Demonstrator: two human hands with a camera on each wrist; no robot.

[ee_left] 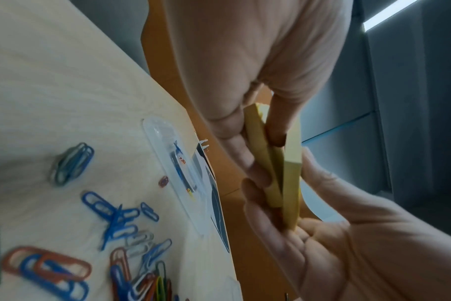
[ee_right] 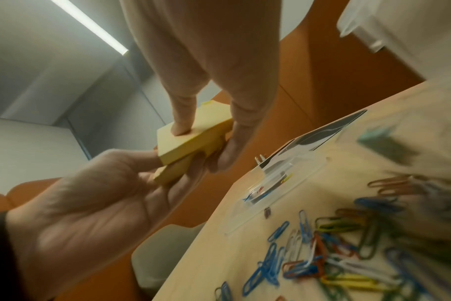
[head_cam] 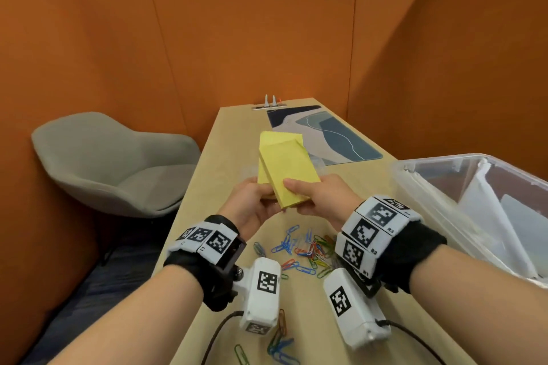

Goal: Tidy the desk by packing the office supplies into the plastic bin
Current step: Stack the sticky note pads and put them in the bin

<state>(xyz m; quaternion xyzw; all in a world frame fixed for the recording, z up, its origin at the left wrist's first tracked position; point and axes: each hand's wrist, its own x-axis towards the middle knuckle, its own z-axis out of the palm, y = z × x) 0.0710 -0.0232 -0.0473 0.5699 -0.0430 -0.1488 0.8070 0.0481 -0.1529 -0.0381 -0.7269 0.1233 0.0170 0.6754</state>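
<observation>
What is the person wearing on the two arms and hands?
Both hands, left hand and right hand, are bare, as are the forearms. Each wrist has a black fabric wrap, a band of white blocks with black square markers, and a white box with a marker and a black cable.

Office booth: orange partitions point(head_cam: 252, 24), desk point(head_cam: 231, 127), chair point(head_cam: 118, 163).
</observation>
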